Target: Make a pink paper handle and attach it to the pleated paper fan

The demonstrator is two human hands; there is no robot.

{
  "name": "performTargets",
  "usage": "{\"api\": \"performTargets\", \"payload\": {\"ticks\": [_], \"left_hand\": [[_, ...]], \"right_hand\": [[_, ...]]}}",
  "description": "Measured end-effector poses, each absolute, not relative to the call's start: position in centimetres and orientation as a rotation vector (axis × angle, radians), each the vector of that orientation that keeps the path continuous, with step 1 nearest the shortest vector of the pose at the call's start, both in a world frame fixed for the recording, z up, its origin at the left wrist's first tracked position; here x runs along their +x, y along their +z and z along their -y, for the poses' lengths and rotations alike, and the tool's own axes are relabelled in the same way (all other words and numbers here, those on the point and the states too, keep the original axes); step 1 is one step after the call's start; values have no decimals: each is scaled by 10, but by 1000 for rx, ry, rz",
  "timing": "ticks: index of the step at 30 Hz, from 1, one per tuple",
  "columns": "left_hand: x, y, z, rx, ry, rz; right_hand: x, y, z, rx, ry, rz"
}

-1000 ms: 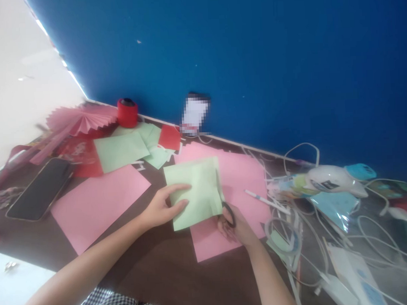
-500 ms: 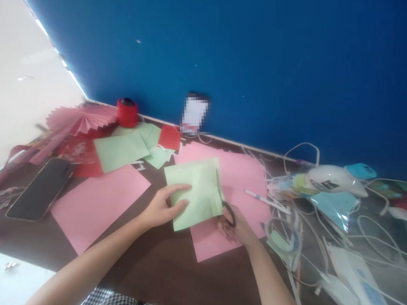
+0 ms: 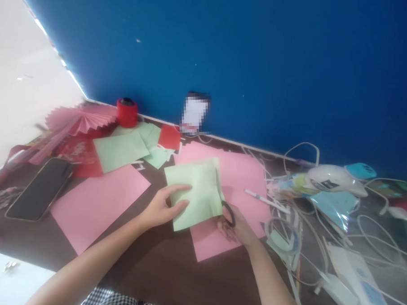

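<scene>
A light green sheet of paper [image 3: 196,193] lies over pink paper in front of me. My left hand [image 3: 166,205] grips its left side, thumb and fingers over the top face. At the right edge of the green sheet, my right hand [image 3: 234,225] is closed around the black handle of a pair of scissors [image 3: 229,213]. The blades are at the sheet's right edge, where a narrow strip stands slightly away from the rest; most of the blades cannot be made out. Pink sheets [image 3: 243,173] spread out beneath and behind.
On the left are a phone [image 3: 39,189], another pink sheet [image 3: 101,208], green papers [image 3: 122,150], a pink folded fan [image 3: 84,119] and a red round container [image 3: 126,113]. A second phone [image 3: 195,113] leans on the blue wall. White cables [image 3: 311,224] and a pen [image 3: 264,200] lie right.
</scene>
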State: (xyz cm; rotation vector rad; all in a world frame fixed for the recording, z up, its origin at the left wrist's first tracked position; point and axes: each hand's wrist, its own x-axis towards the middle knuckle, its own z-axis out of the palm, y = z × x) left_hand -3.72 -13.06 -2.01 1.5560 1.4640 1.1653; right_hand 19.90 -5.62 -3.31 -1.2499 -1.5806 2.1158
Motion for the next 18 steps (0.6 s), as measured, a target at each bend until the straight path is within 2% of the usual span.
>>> {"api": "performTargets", "payload": {"ticks": [18], "left_hand": [[-38, -20, 131, 1557, 1146, -1469]], "right_hand": [[198, -30, 56, -1274, 2114, 1616]]}}
